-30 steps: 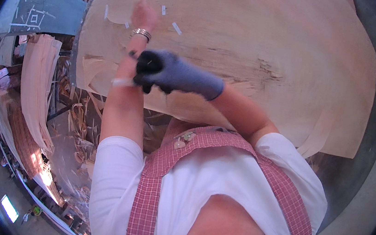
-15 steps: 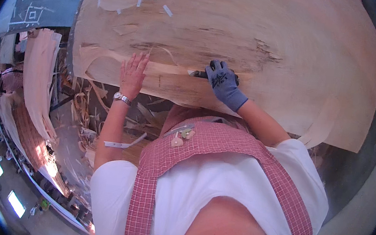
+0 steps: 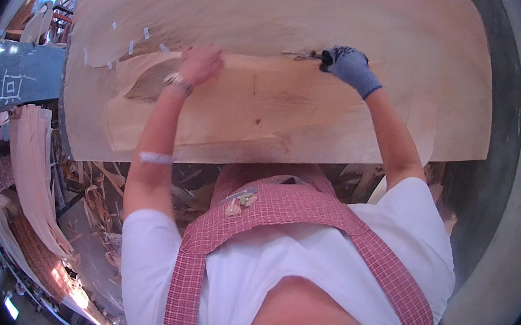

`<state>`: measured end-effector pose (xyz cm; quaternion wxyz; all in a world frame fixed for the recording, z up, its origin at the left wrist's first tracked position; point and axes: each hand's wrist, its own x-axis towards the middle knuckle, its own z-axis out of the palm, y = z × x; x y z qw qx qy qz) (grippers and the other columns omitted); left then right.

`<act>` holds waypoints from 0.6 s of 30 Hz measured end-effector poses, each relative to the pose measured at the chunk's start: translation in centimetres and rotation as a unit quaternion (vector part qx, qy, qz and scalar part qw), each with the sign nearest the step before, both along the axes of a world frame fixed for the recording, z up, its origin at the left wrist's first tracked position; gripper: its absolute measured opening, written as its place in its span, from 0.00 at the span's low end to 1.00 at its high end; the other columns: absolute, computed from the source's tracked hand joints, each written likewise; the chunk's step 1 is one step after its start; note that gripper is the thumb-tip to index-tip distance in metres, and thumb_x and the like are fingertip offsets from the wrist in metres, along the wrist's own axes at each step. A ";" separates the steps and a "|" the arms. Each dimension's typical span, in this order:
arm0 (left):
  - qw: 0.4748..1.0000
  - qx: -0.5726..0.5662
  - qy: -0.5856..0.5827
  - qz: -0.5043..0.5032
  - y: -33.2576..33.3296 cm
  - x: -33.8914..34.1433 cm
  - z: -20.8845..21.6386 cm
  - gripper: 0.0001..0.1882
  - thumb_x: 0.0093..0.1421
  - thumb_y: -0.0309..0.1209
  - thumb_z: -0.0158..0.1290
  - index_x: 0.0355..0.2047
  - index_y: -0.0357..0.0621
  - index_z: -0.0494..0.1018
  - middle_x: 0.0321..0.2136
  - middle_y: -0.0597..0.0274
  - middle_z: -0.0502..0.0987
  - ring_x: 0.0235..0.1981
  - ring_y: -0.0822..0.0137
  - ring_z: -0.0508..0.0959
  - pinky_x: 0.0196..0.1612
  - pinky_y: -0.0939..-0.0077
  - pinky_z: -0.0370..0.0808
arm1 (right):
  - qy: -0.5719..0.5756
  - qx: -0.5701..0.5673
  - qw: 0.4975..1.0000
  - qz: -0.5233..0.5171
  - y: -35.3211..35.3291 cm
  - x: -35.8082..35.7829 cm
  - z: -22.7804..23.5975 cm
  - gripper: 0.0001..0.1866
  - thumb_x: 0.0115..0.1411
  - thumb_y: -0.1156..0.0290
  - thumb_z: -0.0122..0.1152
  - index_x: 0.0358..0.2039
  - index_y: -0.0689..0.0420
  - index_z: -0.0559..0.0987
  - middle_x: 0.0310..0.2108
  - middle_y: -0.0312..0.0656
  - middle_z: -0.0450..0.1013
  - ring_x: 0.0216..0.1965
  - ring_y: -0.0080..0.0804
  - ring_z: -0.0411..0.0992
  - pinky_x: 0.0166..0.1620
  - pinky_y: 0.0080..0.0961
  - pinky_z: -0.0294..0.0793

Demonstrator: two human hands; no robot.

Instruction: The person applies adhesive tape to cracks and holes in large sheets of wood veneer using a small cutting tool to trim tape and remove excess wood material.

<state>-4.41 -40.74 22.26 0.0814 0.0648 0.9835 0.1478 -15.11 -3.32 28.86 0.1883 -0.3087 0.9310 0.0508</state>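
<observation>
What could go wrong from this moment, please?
1. The left hand is bare at the wooden sheet, so a splinter might prick it.
2. Beside the gloved right hand, the sheet has dark marks; if these are weak spots, it could tear there.
3. The white strip on the left forearm is close to the sheet's front edge and might catch on it.

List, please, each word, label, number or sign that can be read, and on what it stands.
Nothing reads clearly as a word or number.
Glove on the right hand: dark print, too blurred to read.
White shirt: dark marks beside the apron strap, too small to read.
Blue-grey panel: white nested squares, no lettering visible.
White strips: any text too small to tell.
</observation>
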 end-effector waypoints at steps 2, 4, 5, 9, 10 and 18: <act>0.995 -0.053 -0.081 0.016 3.8 -5.1 0.0 0.17 0.60 0.43 0.50 0.46 0.52 0.74 0.45 0.59 0.77 0.51 0.56 0.74 0.51 0.47 0.66 | 0.023 0.028 0.999 -0.007 2.9 -4.0 -1.6 0.18 0.55 0.49 0.62 0.38 0.48 0.79 0.38 0.44 0.78 0.44 0.45 0.76 0.44 0.46 0.75; 0.994 -0.087 -0.054 0.042 6.7 -8.2 0.2 0.14 0.59 0.41 0.52 0.44 0.55 0.74 0.49 0.59 0.76 0.52 0.56 0.73 0.54 0.45 0.63 | 0.027 0.038 0.999 -0.010 4.1 -7.2 -3.0 0.18 0.54 0.50 0.62 0.39 0.48 0.79 0.39 0.43 0.78 0.44 0.45 0.76 0.44 0.45 0.76; 0.992 -0.103 -0.045 0.053 7.9 -9.0 -0.2 0.13 0.58 0.40 0.52 0.44 0.56 0.74 0.50 0.59 0.75 0.53 0.56 0.72 0.55 0.44 0.62 | 0.017 0.041 0.999 -0.013 5.0 -8.3 -3.1 0.18 0.54 0.50 0.62 0.39 0.48 0.79 0.39 0.43 0.78 0.44 0.45 0.76 0.44 0.45 0.76; 0.967 -0.078 0.201 0.138 11.3 -6.5 -2.7 0.24 0.58 0.40 0.54 0.55 0.53 0.68 0.58 0.59 0.68 0.61 0.57 0.65 0.63 0.45 0.54 | -0.029 0.008 0.999 -0.036 7.5 -11.3 -5.6 0.19 0.54 0.48 0.63 0.39 0.47 0.80 0.40 0.43 0.78 0.45 0.44 0.76 0.46 0.43 0.75; 0.967 -0.058 0.193 0.154 12.9 -5.1 -3.2 0.27 0.59 0.42 0.54 0.58 0.51 0.66 0.60 0.59 0.66 0.62 0.56 0.63 0.64 0.47 0.53 | -0.036 -0.002 0.998 -0.047 8.5 -11.7 -6.3 0.19 0.54 0.47 0.63 0.39 0.47 0.80 0.40 0.43 0.78 0.45 0.44 0.75 0.46 0.42 0.74; 0.972 -0.043 0.118 0.199 20.9 2.2 -6.0 0.45 0.60 0.57 0.48 0.69 0.45 0.49 0.71 0.55 0.47 0.72 0.53 0.44 0.69 0.45 0.38 | -0.069 -0.045 0.995 -0.059 10.4 -12.9 -6.2 0.19 0.53 0.49 0.62 0.39 0.48 0.80 0.40 0.45 0.78 0.44 0.47 0.75 0.46 0.43 0.74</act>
